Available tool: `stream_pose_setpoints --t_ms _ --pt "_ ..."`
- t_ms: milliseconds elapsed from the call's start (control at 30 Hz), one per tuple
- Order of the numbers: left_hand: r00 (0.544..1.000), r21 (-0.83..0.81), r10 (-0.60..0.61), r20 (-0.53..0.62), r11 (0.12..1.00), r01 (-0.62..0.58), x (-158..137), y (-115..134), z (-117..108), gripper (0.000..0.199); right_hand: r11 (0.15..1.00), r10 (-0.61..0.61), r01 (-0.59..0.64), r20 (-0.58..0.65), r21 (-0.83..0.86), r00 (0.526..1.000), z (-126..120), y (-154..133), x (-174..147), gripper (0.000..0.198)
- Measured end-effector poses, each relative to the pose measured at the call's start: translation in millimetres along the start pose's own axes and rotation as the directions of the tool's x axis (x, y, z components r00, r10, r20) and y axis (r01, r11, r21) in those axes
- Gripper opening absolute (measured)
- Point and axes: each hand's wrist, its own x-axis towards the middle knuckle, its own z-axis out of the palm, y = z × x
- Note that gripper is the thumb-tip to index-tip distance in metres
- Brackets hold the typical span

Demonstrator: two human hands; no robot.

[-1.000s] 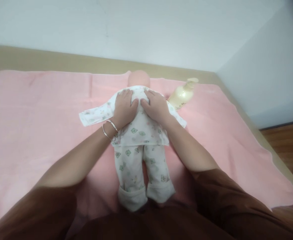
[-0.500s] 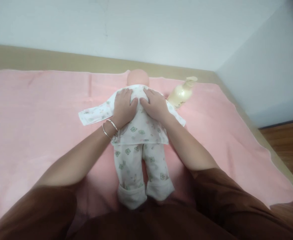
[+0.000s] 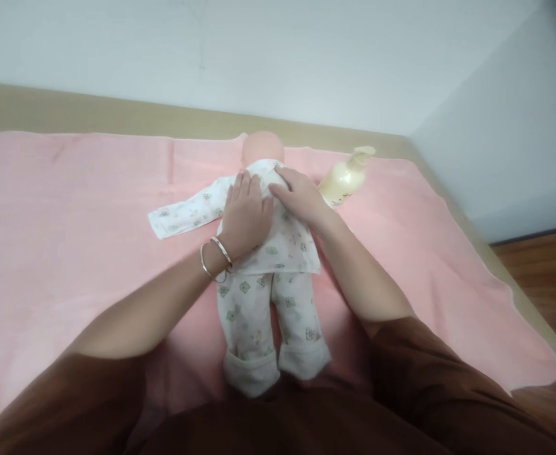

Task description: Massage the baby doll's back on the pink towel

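A baby doll (image 3: 263, 149) lies face down, its bald head pointing away from me. It wears a white patterned shirt (image 3: 282, 237) and matching trousers (image 3: 247, 309) with turned-up cuffs. My left hand (image 3: 248, 212) rests flat on the left and middle of the doll's back, fingers stretched toward the head. On the right shoulder and upper back lies my right hand (image 3: 301, 194), its fingers extended and the thumb apart. The left shirt sleeve stretches out sideways, while my right hand and forearm hide most of the right one.
A pink blanket (image 3: 79, 240) covers most of the wooden surface (image 3: 131, 110) beneath the doll. To the right of the doll's head a pale yellow pump bottle (image 3: 345, 180) lies tilted. A white wall (image 3: 282, 63) rises behind, with another wall at the right.
My left hand has slid a little toward me and to the right, over the middle of the back. My right hand has shifted slightly right. The doll stays nearly in place.
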Motion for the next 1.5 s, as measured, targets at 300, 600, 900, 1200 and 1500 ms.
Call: stream_pose_setpoints --t_ms 300,600,900,1200,1500 --pt "0.998 -0.022 0.066 0.01 0.998 -0.065 18 -20 5 0.063 0.997 0.044 -0.04 0.051 -0.06 0.998 -11 -24 -6 0.041" --pt "0.998 0.007 0.06 -0.011 0.998 -0.06 37 -36 5 0.055 0.989 0.092 -0.094 -0.015 -0.118 0.996 -1 -32 -8 0.046" --pt "0.999 0.033 0.009 0.033 0.999 -0.01 6 2 -3 0.061 0.993 0.117 -0.116 0.006 -0.011 0.993 3 -10 7 0.076" --pt "0.995 -0.041 0.043 0.093 0.998 -0.039 6 1 -9 0.058 0.997 0.071 -0.071 0.013 -0.03 0.997 1 -18 3 0.055" --pt "0.997 -0.046 0.066 0.033 0.997 -0.065 43 -30 -14 0.037 0.977 0.044 -0.046 -0.014 -0.209 0.999 4 -43 -7 0.054"
